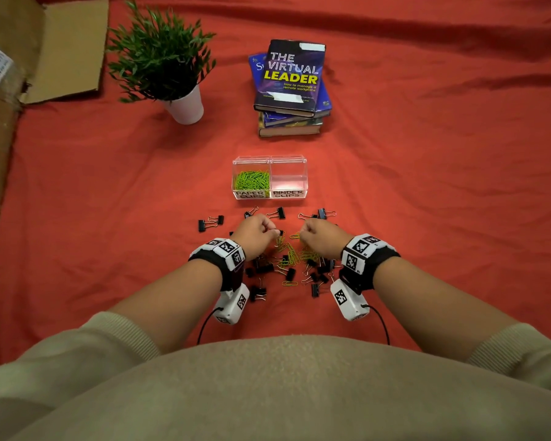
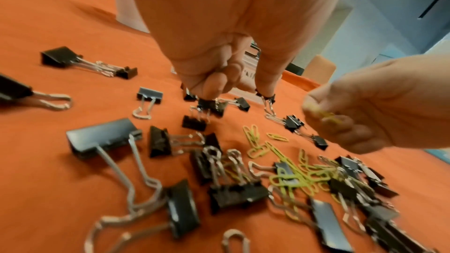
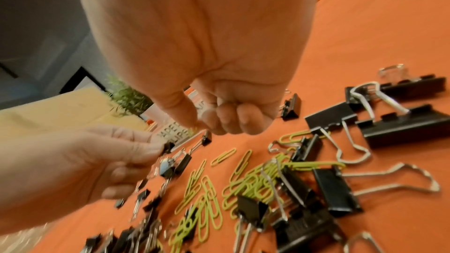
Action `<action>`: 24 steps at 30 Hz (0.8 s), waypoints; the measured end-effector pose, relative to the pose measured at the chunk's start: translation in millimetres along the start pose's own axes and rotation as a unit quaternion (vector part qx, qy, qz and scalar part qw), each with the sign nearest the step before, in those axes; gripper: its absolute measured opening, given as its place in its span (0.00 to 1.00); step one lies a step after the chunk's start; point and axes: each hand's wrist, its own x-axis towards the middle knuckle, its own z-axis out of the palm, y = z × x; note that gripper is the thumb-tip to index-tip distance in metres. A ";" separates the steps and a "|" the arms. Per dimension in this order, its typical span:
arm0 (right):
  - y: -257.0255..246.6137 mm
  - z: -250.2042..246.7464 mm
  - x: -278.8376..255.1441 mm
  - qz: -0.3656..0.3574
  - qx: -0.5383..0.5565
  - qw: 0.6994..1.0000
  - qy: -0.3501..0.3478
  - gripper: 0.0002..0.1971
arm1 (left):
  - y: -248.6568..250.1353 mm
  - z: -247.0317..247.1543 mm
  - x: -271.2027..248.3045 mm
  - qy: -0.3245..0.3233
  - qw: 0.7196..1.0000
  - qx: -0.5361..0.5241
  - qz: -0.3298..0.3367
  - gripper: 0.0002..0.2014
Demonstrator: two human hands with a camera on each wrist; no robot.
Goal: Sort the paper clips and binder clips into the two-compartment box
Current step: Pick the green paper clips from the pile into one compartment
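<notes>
Black binder clips point(image 1: 261, 292) and green paper clips point(image 1: 288, 253) lie jumbled on the red-covered counter point(image 1: 427, 186) just below both wrists, so most of the sorting looks undone. Beyond them the two-compartment box point(image 1: 269, 177) has a heap of green clips in its PAPER CLIPS side, while its BINDER CLIPS side appears empty (glare makes that hard to confirm). Left hand point(image 1: 256, 232) has its fingers point(image 2: 214, 86) curled, pinching a small black binder clip; right hand point(image 1: 320, 235), fingers bunched, pinches a green paper clip.
</notes>
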 end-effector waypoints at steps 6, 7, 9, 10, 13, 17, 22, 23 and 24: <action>12.3 -15.6 -3.3 0.079 0.264 0.961 -0.008 0.11 | -7.7 -14.6 -0.9 0.026 0.993 0.112 -0.005 0.04; 14.8 -16.9 -5.1 0.080 0.303 0.949 -0.010 0.10 | -7.3 -14.2 -2.8 0.028 0.991 0.134 0.005 0.04; 20.1 -19.6 -7.1 0.074 0.352 0.933 -0.007 0.09 | -6.1 -9.5 -5.8 0.028 0.983 0.178 0.024 0.05; 21.6 -21.1 -7.8 0.069 0.365 0.929 -0.002 0.08 | -5.3 -5.2 -6.7 0.026 0.979 0.199 0.033 0.05; 24.2 -23.7 -7.1 0.069 0.346 0.935 0.015 0.09 | -1.6 11.1 -8.4 0.018 0.966 0.253 0.048 0.07; 21.9 -14.5 4.1 0.053 0.176 0.982 0.031 0.12 | 0.9 27.5 -2.8 0.013 0.953 0.299 0.036 0.21; 10.1 2.9 14.1 -0.024 -0.049 0.998 0.042 0.15 | 4.1 30.8 0.4 -0.016 0.946 0.315 0.071 0.18; 8.5 6.6 14.1 -0.041 -0.080 0.995 0.038 0.17 | 4.4 30.6 0.6 -0.020 0.945 0.317 0.078 0.17; 8.3 11.4 14.7 -0.055 -0.108 0.992 0.032 0.20 | 4.4 30.4 0.8 -0.024 0.943 0.320 0.083 0.17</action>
